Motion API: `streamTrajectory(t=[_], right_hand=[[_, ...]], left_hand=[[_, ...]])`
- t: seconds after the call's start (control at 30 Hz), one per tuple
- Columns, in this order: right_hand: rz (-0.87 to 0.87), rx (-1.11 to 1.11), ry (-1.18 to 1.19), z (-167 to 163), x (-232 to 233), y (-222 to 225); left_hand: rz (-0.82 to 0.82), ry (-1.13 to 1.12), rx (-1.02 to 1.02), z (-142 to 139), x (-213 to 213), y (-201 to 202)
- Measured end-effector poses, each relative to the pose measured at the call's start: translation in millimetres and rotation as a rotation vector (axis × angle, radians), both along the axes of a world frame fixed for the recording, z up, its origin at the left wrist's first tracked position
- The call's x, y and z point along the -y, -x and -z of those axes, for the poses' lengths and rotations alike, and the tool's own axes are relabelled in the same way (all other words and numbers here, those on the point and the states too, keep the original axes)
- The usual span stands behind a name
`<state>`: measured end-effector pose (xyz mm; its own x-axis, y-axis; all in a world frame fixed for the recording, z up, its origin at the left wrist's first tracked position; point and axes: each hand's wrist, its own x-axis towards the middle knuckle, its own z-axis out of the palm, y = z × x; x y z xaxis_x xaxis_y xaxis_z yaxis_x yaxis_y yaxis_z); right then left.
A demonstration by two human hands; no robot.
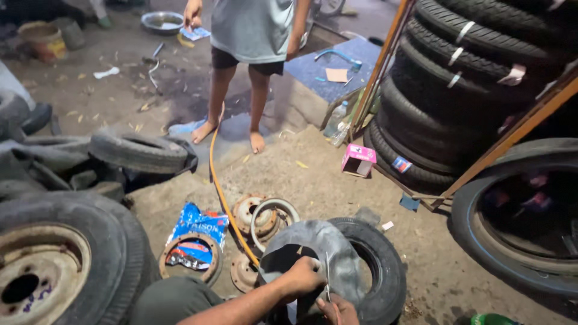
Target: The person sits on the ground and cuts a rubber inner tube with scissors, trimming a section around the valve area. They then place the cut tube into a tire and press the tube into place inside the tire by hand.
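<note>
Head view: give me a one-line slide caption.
Left hand grips a black inner tube at a small tyre; right hand holds a thin metal tool.

A roadside tyre repair workshop; stacked tyres [463, 66] fill a rack far right of the hand [304, 275]; worn tyres [137, 150] and rusty wheel rims [265, 216] lie on the dirt floor [313, 174] beyond it.

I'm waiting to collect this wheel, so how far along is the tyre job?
Done: the rusty round metal rim parts lie apart on the dirt, so the wheel is dismantled. In hand: the left hand grips the grey rubber inner tube at the small black tyre, and the right hand holds a thin metal tool against it. Left: probably refitting the rim and inflating.
</note>
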<state>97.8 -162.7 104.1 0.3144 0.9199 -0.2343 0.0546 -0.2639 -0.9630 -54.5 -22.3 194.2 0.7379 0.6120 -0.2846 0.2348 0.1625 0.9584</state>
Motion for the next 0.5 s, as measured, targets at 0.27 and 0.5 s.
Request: streamTrajectory(t=[0.27,0.5], right_hand=[[0.166,-0.185,0.348,-32.1,0.7,11.7],[0.096,-0.179,-0.130,-75.7,-0.2,21.9]], left_hand=[[-0.038,-0.321,0.131,20.2,-9.5,-14.2],[0.146,-0.430,0.273,-45.8,-27.8,-21.1]])
